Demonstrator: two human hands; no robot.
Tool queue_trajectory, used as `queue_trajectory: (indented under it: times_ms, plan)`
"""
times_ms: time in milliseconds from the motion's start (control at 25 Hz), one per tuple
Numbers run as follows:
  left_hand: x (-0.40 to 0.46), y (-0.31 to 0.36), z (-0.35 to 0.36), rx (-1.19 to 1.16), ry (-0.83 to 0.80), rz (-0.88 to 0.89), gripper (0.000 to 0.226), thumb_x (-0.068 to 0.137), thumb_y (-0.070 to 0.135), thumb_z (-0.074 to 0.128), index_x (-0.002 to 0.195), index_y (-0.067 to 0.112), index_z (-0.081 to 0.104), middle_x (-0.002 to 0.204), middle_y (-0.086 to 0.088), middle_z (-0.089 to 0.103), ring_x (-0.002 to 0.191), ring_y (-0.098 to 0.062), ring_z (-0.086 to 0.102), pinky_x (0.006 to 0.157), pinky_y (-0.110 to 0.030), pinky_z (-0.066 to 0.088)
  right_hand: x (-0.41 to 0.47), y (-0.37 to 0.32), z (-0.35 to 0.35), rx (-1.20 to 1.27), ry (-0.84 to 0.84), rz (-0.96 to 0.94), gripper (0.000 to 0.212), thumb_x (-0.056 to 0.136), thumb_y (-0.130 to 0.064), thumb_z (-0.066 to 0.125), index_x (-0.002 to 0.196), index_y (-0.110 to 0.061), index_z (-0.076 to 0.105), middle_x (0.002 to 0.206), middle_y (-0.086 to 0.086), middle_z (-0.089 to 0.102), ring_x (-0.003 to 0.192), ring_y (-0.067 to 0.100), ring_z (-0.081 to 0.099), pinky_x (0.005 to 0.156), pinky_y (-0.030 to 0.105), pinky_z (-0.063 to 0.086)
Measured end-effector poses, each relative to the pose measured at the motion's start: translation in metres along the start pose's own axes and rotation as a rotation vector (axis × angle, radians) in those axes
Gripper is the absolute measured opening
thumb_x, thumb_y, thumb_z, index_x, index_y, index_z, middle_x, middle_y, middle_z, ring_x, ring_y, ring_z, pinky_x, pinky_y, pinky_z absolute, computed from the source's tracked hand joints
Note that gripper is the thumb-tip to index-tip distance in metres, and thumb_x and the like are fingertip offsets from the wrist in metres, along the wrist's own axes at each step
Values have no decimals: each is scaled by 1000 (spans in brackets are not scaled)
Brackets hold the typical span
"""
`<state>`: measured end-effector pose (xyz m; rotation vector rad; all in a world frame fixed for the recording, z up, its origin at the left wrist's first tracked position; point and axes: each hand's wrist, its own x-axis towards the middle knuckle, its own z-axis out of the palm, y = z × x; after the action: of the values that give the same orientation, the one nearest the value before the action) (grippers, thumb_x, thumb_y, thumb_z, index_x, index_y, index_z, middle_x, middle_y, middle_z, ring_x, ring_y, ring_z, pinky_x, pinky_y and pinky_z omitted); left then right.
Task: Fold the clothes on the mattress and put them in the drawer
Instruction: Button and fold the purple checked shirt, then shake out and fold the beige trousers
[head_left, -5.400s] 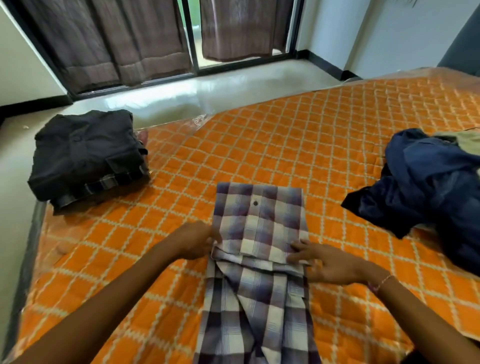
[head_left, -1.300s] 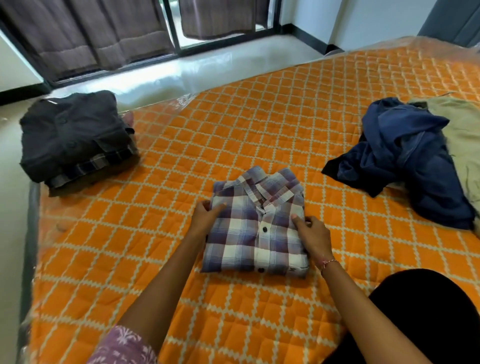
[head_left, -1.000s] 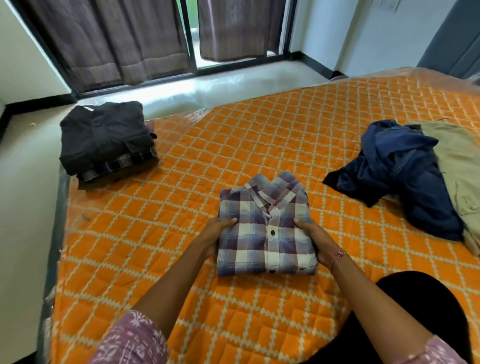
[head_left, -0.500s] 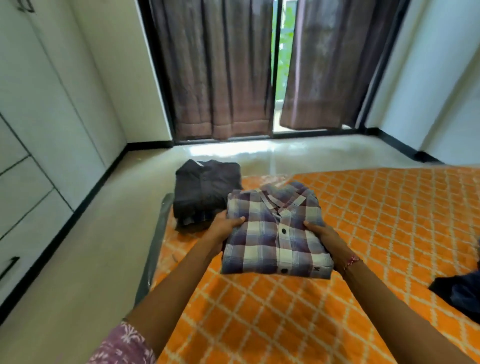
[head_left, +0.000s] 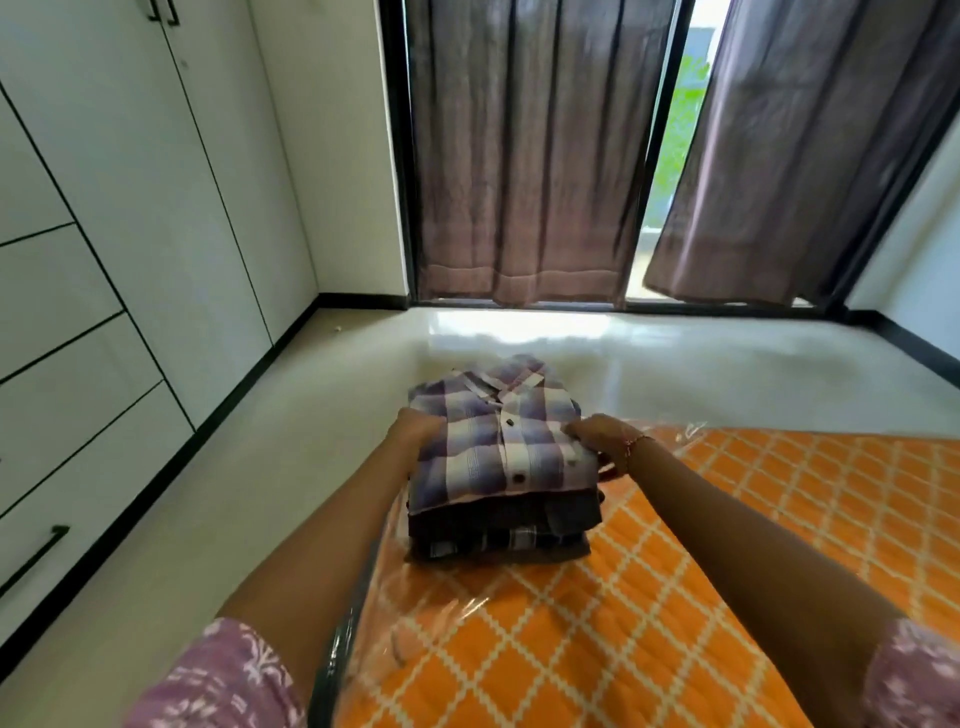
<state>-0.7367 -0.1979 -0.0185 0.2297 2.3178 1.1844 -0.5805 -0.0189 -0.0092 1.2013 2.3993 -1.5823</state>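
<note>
A folded purple-and-white plaid shirt (head_left: 498, 436) lies on top of a stack of dark folded clothes (head_left: 501, 527) at the corner of the orange quilted mattress (head_left: 675, 597). My left hand (head_left: 415, 428) grips the shirt's left edge, thumb on top. My right hand (head_left: 602, 439) grips its right edge, fingers curled under the side. The white wardrobe with drawers (head_left: 67, 395) stands along the left wall.
Pale floor (head_left: 260, 467) runs between the mattress and the wardrobe. Dark curtains (head_left: 519, 156) hang over a glass door at the back. A drawer's black handle (head_left: 36, 558) shows at the lower left. Clear plastic wraps the mattress edge.
Both hands lifted the folded plaid shirt off the middle of the mattress and carried it left onto the dark stack. The view swung toward the wardrobe and window.
</note>
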Motion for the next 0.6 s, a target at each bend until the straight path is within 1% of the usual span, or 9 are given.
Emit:
queue_trajectory:
  times_ms: [40,80,160,240,280,360,440,560,600]
  plan:
    - [8,-12,9,142,0,13,76,78,44,59,140,6,36,139,-20,47,122,-36,50,103,-42,43,6,6,8,-104,62,-19,30,97,-18,46,119,1,53,118,21,58,106,36,55,87,42,48]
    - [6,-18,16,235,37,35,75,82,45,54,143,8,31,142,-22,43,125,-38,47,104,-44,41,10,11,15,-198,151,-59,34,95,-17,46,122,3,52,123,23,56,112,38,54,91,41,46]
    - [-10,-24,23,365,178,95,62,93,40,45,144,10,28,143,-22,39,126,-40,44,104,-47,40,6,20,20,-242,280,-87,38,94,-23,47,123,2,51,125,22,57,112,38,54,91,40,45]
    - [-30,-21,20,504,310,229,55,96,35,45,143,12,29,142,-18,38,126,-38,43,102,-48,39,-12,23,14,-277,398,-142,39,97,-30,46,125,-3,50,124,22,57,111,38,55,90,42,46]
    - [-40,-22,19,546,351,319,53,96,31,47,142,13,30,142,-17,38,125,-36,44,101,-48,40,-23,26,11,-329,460,-184,39,98,-31,45,126,-4,48,125,21,57,111,38,55,90,43,47]
    - [-75,-24,22,562,381,485,50,94,26,51,139,13,35,142,-16,41,123,-34,47,99,-47,42,-59,37,5,-492,567,-256,39,98,-29,46,130,-8,46,127,18,54,113,35,53,89,42,47]
    - [-109,-29,34,555,381,606,47,93,25,54,136,14,40,138,-13,46,121,-31,49,97,-44,44,-97,55,5,-612,616,-296,41,97,-27,49,134,-10,43,128,15,53,114,33,52,86,40,46]
    - [-175,-35,67,603,352,729,41,93,28,54,131,12,49,130,-10,53,117,-28,51,95,-40,42,-161,94,3,-641,640,-298,43,96,-25,50,136,-13,40,120,13,59,105,31,58,69,35,44]
    - [-196,-36,80,640,343,767,42,93,30,53,132,12,49,130,-10,54,116,-28,52,95,-40,42,-182,107,0,-646,635,-289,43,96,-25,49,137,-14,40,119,12,60,105,32,58,68,35,43]
